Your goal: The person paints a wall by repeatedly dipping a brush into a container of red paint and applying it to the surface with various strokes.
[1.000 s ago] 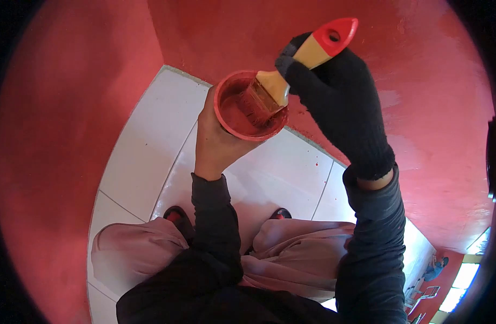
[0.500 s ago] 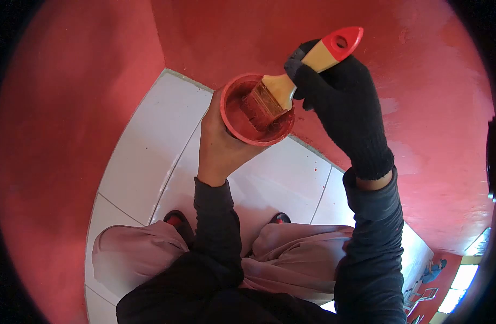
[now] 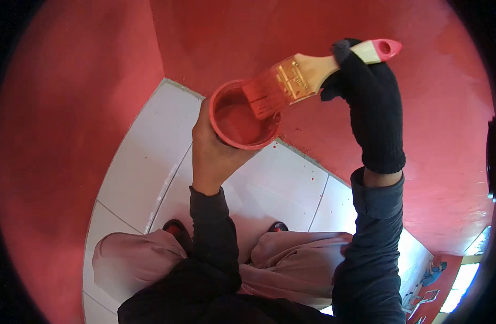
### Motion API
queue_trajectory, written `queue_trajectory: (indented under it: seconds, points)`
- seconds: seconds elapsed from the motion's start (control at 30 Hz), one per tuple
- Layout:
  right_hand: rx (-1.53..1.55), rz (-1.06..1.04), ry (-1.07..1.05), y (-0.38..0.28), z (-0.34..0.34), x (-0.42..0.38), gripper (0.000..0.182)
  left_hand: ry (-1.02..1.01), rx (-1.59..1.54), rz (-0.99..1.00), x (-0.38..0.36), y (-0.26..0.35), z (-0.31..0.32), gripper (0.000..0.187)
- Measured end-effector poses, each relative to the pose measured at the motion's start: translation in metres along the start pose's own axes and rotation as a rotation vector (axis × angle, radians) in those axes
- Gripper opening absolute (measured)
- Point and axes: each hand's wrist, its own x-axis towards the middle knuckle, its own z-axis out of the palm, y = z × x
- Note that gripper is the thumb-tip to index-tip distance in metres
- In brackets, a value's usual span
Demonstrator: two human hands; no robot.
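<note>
My bare left hand (image 3: 215, 156) is wrapped round a red paint cup (image 3: 225, 139), its open top tilted toward me; some of the fingers are hidden behind it. Red paint (image 3: 240, 123) shows inside. In a black knitted glove, my right hand (image 3: 369, 97) grips a paintbrush (image 3: 312, 73) by its pale wooden handle, which ends in a red tip with a hole. The brush's metal band is smeared, and its red-coated bristles overlap the right side of the cup's rim.
Red walls (image 3: 248, 38) meet in a corner ahead. White floor tiles (image 3: 150, 146) lie below, with red paint drops near the wall base. My bent knees (image 3: 140, 254) are close beneath my arms. Far right, a person (image 3: 432, 274) is near a metal frame (image 3: 425, 299).
My right hand has drawn the brush up and to the right, from inside the cup to its rim. The cup in my left hand has shifted slightly left.
</note>
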Motion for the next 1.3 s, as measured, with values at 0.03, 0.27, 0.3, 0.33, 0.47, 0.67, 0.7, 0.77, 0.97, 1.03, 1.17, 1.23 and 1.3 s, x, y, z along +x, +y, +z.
queue_trajectory:
  seconds: [0.03,0.27,0.3,0.33,0.47,0.67,0.7,0.77,0.97,1.03,1.17,1.23,1.3]
  points:
    - [0.007,0.031,0.034,-0.002,-0.005,0.002,0.033,0.002,-0.006,0.009,0.000,0.000,-0.003,0.075]
    - [-0.996,-0.824,0.176,-0.004,-0.036,0.025,0.033,0.094,0.138,-0.067,0.003,-0.005,-0.032,0.082]
    - [-0.873,-0.865,0.216,-0.004,-0.034,0.034,0.028,0.117,0.174,-0.075,0.004,-0.007,-0.037,0.082]
    - [-0.876,-0.871,0.218,-0.008,-0.032,0.043,0.028,0.140,0.208,-0.082,0.004,-0.009,-0.042,0.083]
    - [-0.145,-0.387,0.151,-0.038,0.005,0.070,0.027,0.185,0.204,-0.121,0.006,-0.007,-0.058,0.084]
    - [-0.253,-0.401,-0.080,-0.049,0.044,0.087,0.020,0.257,0.209,-0.148,0.006,-0.013,-0.073,0.084]
    - [-0.257,-0.403,-0.087,-0.049,0.048,0.086,0.020,0.264,0.205,-0.151,0.006,-0.013,-0.076,0.084]
    - [-0.238,-0.430,-0.025,-0.045,0.056,0.085,0.020,0.280,0.221,-0.135,0.006,-0.012,-0.083,0.083]
    - [-0.153,-0.485,0.086,-0.044,0.052,0.099,0.017,0.322,0.236,-0.180,0.006,-0.018,-0.093,0.083]
    - [-0.212,-0.499,0.048,-0.047,0.044,0.113,0.016,0.324,0.246,-0.198,0.007,-0.018,-0.094,0.083]
    - [-0.490,-0.565,0.071,-0.048,0.042,0.135,0.013,0.316,0.232,-0.160,0.007,-0.021,-0.093,0.084]
    - [-0.587,-0.718,0.133,-0.060,0.038,0.143,0.012,0.325,0.227,-0.144,0.009,-0.021,-0.092,0.084]
    - [-0.917,-0.946,0.301,-0.089,0.049,0.123,0.008,0.336,0.227,-0.138,0.009,-0.021,-0.093,0.083]
